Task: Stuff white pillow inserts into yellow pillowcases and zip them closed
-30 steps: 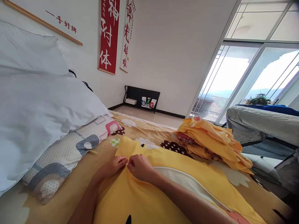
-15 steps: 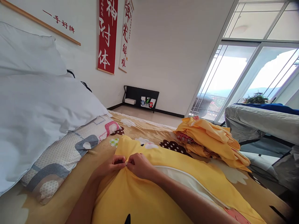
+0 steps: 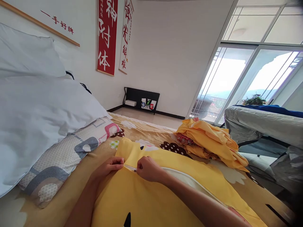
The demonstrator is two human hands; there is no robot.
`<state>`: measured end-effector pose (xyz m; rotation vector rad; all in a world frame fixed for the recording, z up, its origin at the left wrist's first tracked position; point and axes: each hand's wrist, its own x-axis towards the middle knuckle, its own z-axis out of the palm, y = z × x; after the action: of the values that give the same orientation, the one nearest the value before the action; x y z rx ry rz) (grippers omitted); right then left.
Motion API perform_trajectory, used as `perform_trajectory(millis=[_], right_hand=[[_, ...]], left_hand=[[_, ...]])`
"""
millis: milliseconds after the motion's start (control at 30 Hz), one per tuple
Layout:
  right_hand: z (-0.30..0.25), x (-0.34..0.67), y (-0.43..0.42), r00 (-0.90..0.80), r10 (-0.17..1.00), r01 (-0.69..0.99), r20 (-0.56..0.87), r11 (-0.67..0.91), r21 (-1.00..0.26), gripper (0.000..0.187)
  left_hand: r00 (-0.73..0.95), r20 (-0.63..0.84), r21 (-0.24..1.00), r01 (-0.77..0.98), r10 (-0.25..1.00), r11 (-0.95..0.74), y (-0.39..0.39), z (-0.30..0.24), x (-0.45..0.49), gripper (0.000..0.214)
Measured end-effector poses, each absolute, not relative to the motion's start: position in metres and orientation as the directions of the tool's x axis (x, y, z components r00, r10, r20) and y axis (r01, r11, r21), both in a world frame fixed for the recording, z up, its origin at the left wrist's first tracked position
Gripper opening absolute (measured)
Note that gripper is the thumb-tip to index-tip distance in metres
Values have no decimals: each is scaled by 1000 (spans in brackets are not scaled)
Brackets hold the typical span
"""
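Note:
A yellow pillowcase [image 3: 151, 201] lies in front of me, with a long slit along its far side and a white filling [image 3: 189, 178] showing through. My left hand [image 3: 111, 165] is closed, pinching the fabric at the left end of the slit. Just to its right, my right hand [image 3: 149, 169] is closed at the pillowcase's zipper [image 3: 130, 168], the fingertips curled inward. A tiny dark piece shows beside those fingertips, too small to make out. Between the hands the fabric is stretched and a short pale strip shows.
On the left, a large white pillow [image 3: 52, 107] leans over a patterned pillow [image 3: 90, 142]. Crumpled yellow cloth [image 3: 210, 142] is heaped on the bed sheet [image 3: 139, 126] at the right. Beyond stand a black rack [image 3: 137, 94] and a plastic-covered piece of furniture [image 3: 265, 123].
My right hand has moved right, away from my left hand, and a pale strip now shows between them. My left hand has shifted slightly left, still pinching the fabric.

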<state>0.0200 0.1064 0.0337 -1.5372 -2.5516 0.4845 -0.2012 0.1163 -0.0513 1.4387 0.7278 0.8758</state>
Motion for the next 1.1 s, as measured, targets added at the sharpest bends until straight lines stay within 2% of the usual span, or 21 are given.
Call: perform_trajectory(millis=[433, 600, 767, 900, 1100], right_hand=[[53, 68, 88, -413, 909, 884, -61, 383, -268, 14], [61, 87, 83, -403, 912, 875, -80, 358, -326, 15], [73, 123, 71, -336, 927, 883, -169, 248, -398, 11], [79, 159, 61, -269, 946, 883, -181, 167, -440, 8], [80, 206, 40, -176, 975, 899, -133, 104, -425, 10]], left_hand=[[500, 66, 992, -125, 864, -3, 115, -54, -200, 47], [477, 108, 966, -259, 872, 21, 109, -50, -200, 42], [449, 142, 949, -315, 882, 7, 97, -37, -199, 35], [363, 114, 943, -332, 925, 14, 89, -34, -199, 36], [243, 164, 952, -292, 956, -90, 77, -28, -199, 39]])
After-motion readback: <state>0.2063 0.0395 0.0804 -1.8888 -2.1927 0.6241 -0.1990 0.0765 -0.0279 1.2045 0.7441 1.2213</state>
